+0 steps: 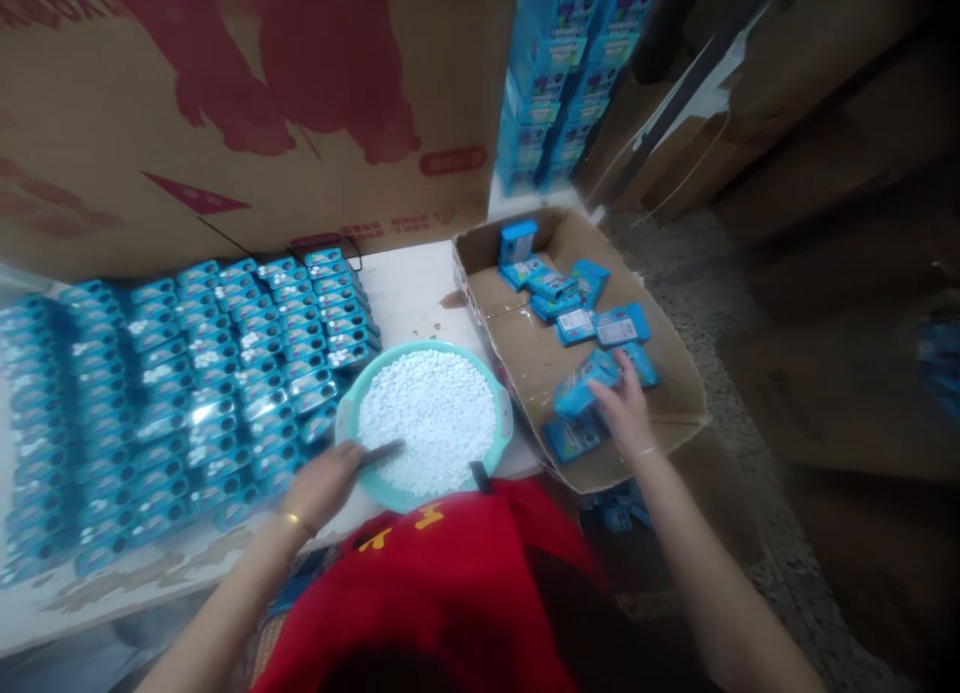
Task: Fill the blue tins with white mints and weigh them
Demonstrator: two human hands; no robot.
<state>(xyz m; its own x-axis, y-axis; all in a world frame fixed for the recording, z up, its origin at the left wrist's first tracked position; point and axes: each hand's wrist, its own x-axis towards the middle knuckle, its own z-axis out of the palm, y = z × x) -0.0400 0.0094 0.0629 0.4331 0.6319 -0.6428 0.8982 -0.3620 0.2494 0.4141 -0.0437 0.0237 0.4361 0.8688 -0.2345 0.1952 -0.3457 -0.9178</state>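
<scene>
My left hand (pixel 324 481) rests closed at the near rim of a teal basin (pixel 346 405) filled with small white tablets (pixel 429 413); it grips a dark scoop-like tool whose tip lies on the tablets. My right hand (pixel 622 405) reaches into an open cardboard box (pixel 525 348) on the right and closes on a small blue packet (pixel 583 385). Several more blue packets (pixel 576 303) lie loose in that box.
Rows of open blue tins (pixel 187 393) holding white tablets cover the white table (pixel 409 283) on the left. A large printed carton (pixel 247 103) stands behind them. Stacked blue packs (pixel 562 73) rise at the back. Brown cartons (pixel 832 123) and floor lie to the right.
</scene>
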